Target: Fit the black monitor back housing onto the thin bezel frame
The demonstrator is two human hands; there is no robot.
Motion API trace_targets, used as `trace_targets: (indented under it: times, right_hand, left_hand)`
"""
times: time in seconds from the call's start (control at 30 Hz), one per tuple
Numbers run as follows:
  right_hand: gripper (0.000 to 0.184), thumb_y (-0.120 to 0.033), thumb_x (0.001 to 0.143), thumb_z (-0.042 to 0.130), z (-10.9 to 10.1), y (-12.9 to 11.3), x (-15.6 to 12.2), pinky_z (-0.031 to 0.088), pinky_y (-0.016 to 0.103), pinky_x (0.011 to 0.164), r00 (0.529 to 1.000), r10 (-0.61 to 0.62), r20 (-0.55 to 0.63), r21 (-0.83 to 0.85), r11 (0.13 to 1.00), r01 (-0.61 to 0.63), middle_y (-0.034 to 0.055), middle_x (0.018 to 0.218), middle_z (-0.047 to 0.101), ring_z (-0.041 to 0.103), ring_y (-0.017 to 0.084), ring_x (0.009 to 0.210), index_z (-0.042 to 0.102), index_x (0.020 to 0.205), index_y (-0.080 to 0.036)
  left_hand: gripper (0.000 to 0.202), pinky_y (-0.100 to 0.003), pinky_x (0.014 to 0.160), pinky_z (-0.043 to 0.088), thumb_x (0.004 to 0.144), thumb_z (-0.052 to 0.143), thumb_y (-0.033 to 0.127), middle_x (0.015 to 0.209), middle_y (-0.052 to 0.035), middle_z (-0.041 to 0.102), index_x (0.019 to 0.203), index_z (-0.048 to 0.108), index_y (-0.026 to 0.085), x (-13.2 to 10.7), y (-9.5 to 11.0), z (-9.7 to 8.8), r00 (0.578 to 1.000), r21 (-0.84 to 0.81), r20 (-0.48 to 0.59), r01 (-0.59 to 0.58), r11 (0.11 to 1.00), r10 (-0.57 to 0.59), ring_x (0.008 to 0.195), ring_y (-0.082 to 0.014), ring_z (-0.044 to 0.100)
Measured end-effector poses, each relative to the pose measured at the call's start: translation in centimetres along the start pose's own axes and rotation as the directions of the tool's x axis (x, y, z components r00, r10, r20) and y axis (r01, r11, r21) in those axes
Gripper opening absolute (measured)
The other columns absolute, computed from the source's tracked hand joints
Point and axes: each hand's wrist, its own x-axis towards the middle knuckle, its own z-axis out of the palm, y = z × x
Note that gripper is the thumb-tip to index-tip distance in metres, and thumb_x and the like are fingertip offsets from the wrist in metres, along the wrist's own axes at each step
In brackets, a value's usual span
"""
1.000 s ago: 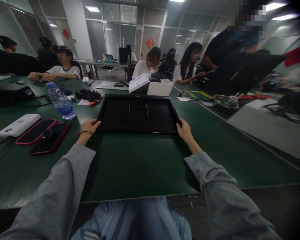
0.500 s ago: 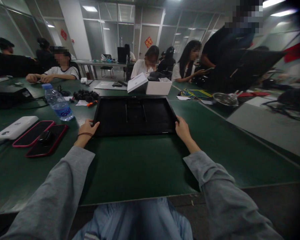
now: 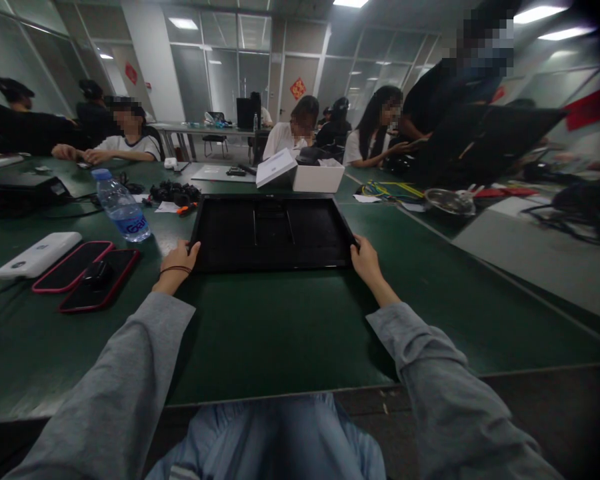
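Observation:
Straight in front of me is a black rectangular tray-like panel (image 3: 225, 233) with a raised rim and two thin, light upright lines near its middle. My left hand (image 3: 179, 259) is closed around its left edge near the front corner, thumb on top. At the opposite side, my right hand (image 3: 365, 257) grips the right edge near the front corner. The undersides of the fingers are hidden by the rim. The panel's near edge lies close to the green table (image 3: 280, 333); whether it touches the top I cannot tell.
Left of the panel stand a water bottle (image 3: 125, 210), a white power bank (image 3: 39, 255) and two red-edged phones (image 3: 73, 267). Behind it are a white box (image 3: 317, 179) and black cables (image 3: 173, 193). A metal bowl (image 3: 447, 201) sits at right. Several people work across the table.
The view has shifted slightly, so things at left appear a little farther right. Both hands keep their hold on the panel, which has barely moved.

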Motion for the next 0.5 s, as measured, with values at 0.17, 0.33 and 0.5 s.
trace_targets:
  times: [0.17, 0.33, 0.5]
  right_hand:
    - [0.043, -0.034, 0.089, 0.047, -0.01, 0.04, 0.08, 0.049, 0.053, 0.101, 0.998, 0.042, -0.047, 0.013, 0.999, -0.041, 0.0197, 0.117, 0.070, 0.065, 0.031, 0.110, 0.062, 0.124, -0.014]
    - [0.043, -0.036, 0.087, 0.049, 0.20, -0.04, 0.26, 0.049, 0.053, 0.101, 0.996, 0.061, -0.057, 0.014, 0.998, -0.061, 0.0202, 0.116, 0.070, 0.064, 0.032, 0.109, 0.063, 0.122, -0.014]
    - [0.044, -0.036, 0.088, 0.048, 0.46, 0.23, 0.43, 0.047, 0.053, 0.103, 0.996, 0.076, -0.051, 0.010, 0.997, -0.076, 0.0223, 0.116, 0.068, 0.064, 0.032, 0.111, 0.062, 0.121, -0.011]
  left_hand:
    - [0.058, -0.047, 0.097, 0.048, 0.097, 0.035, 0.057, 0.124, -0.0190, 0.070, 0.136, 0.052, 0.017, 0.48, -0.21, -0.05, 1.000, -0.073, -0.016, -0.011, 0.997, 0.010, 0.117, -0.0349, 0.065]
    - [0.056, -0.040, 0.099, 0.049, 0.099, 0.039, 0.053, 0.131, -0.0164, 0.068, 0.139, 0.050, 0.016, 0.95, -0.07, -0.07, 1.000, -0.183, 0.029, 0.004, 0.983, 0.002, 0.121, -0.0293, 0.065]
    - [0.063, -0.042, 0.103, 0.047, 0.098, 0.042, 0.053, 0.136, -0.0216, 0.064, 0.145, 0.043, 0.011, 0.57, 0.42, 0.30, 0.999, -0.141, 0.012, -0.043, 0.989, 0.045, 0.126, -0.0321, 0.061]
